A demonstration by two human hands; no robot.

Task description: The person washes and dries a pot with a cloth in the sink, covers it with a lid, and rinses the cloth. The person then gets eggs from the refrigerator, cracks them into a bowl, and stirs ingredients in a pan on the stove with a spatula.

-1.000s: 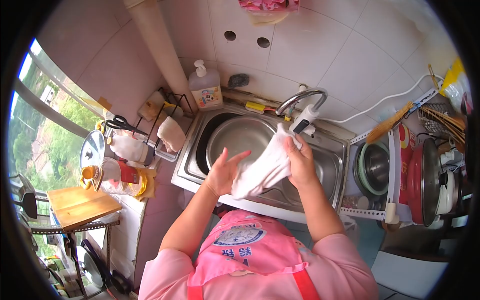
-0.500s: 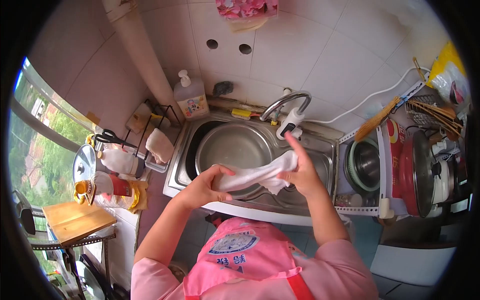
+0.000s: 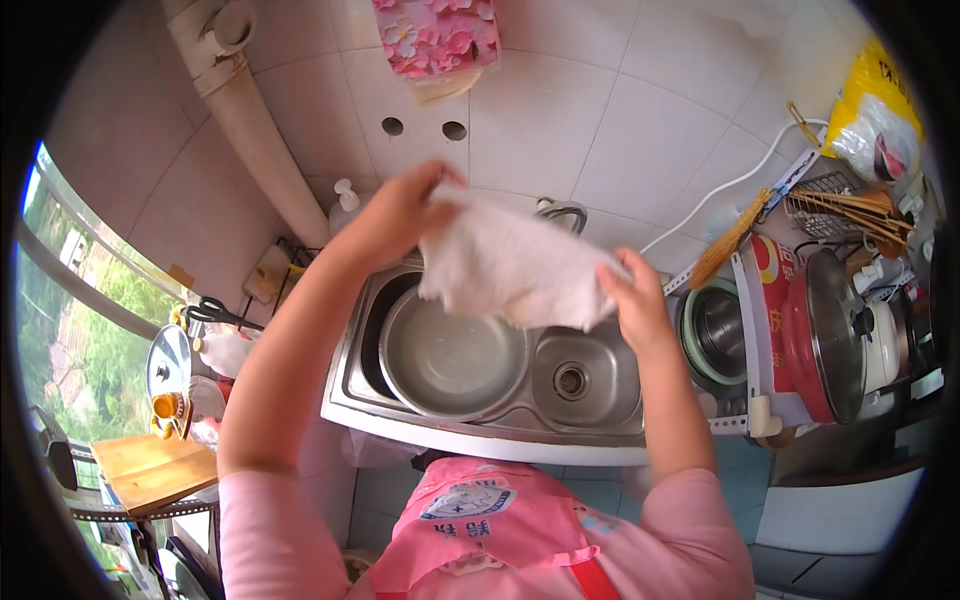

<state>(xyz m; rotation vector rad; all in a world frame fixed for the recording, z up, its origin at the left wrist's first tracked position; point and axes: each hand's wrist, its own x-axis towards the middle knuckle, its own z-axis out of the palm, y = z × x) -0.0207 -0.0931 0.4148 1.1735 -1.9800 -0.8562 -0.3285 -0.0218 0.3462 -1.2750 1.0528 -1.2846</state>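
Observation:
A white cloth (image 3: 515,262) hangs spread out between my two hands, above the back of the sink. My left hand (image 3: 408,215), somewhat blurred, is closed on its upper left corner. At the lower right end, my right hand (image 3: 636,295) pinches the cloth between thumb and fingers. Below it, a round metal basin (image 3: 455,365) with water in it sits in the left bowl of the steel sink (image 3: 345,385). The right bowl shows its drain (image 3: 571,380). Most of the faucet (image 3: 562,212) is hidden behind the cloth.
At right, a rack holds stacked bowls (image 3: 718,330), a brush (image 3: 730,240) and a red lidded pot (image 3: 830,340). On the left are scissors (image 3: 222,314), a pot lid (image 3: 168,362) and a wooden board (image 3: 150,468). A soap pump (image 3: 345,194) stands behind my left forearm.
The cloth was bunched low over the sink's front; now it is raised and spread open. My left hand has gone up and away, and my right hand has moved slightly up and right.

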